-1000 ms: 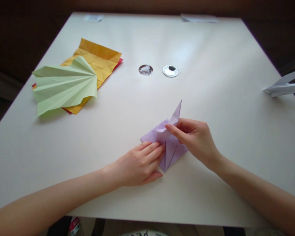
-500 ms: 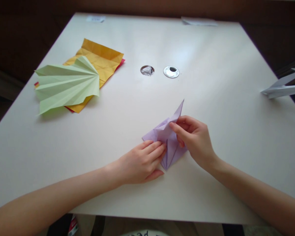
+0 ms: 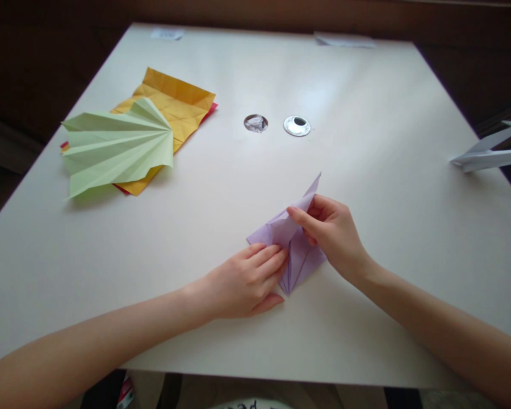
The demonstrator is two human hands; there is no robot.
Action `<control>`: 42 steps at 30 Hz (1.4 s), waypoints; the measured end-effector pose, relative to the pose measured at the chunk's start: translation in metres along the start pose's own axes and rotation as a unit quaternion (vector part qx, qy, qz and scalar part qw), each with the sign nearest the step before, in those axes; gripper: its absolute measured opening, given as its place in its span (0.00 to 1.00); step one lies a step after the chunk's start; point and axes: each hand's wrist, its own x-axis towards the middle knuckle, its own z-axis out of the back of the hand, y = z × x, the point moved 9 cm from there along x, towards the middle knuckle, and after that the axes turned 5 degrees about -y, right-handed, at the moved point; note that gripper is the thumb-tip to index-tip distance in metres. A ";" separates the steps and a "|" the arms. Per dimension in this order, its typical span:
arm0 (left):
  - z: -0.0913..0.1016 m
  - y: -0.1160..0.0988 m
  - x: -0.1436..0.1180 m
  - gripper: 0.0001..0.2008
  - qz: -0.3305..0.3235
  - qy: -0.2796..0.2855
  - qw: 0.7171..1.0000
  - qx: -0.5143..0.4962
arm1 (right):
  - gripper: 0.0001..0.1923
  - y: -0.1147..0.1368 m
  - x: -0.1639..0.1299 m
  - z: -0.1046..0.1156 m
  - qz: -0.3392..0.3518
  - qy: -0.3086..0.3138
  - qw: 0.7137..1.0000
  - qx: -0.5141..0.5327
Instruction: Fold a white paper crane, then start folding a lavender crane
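Change: right hand (image 3: 334, 236) has slid its fingertips slightly left along the raised flap since a second ago; left hand has stayed put.
Purple paper (image 3: 296, 253): partly folded, lying near the front middle of the white table (image 3: 366, 113).
Left hand (image 3: 242, 281): flat, fingers extended, pressing the paper's left edge down, not clasping it.
Right hand: pinching the paper's upright pointed flap from the right.
Nearby: green pleated fan (image 3: 114, 145) on orange sheets (image 3: 174, 102), far left.
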 end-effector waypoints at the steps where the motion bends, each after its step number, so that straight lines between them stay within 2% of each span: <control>1: 0.000 0.000 0.000 0.23 0.000 0.002 1.000 -0.001 | 0.14 -0.001 0.000 0.000 0.000 -0.003 1.000 0.010; 4: -0.001 0.000 0.001 0.24 -0.001 0.008 1.000 -0.007 | 0.11 -0.004 -0.001 -0.001 -0.005 -0.010 0.999 0.044; 9: -0.001 0.001 0.001 0.23 0.002 0.020 1.000 -0.020 | 0.14 -0.010 0.002 0.001 0.002 0.013 0.999 0.051; 15: -0.003 0.003 0.001 0.23 0.012 0.039 0.999 -0.023 | 0.12 -0.014 0.008 0.005 0.060 0.110 0.989 -0.083; 19: -0.004 0.002 0.002 0.23 0.008 0.041 0.999 -0.024 | 0.10 -0.011 0.009 0.006 0.095 0.125 0.981 -0.117; 24: -0.005 0.003 0.003 0.23 0.009 0.049 0.998 -0.027 | 0.05 -0.005 0.010 -0.001 0.130 0.109 0.970 -0.172; 27: -0.005 0.004 0.004 0.23 0.010 0.053 0.998 -0.027 | 0.07 -0.003 0.012 -0.002 0.144 0.088 0.963 -0.211; 33: -0.007 0.008 0.004 0.23 0.028 0.060 0.997 -0.037 | 0.10 -0.006 0.016 -0.001 0.132 0.061 0.960 -0.240; 42: -0.011 0.011 0.003 0.23 0.044 0.073 0.996 -0.038 | 0.08 -0.005 0.016 -0.001 0.127 0.070 0.957 -0.250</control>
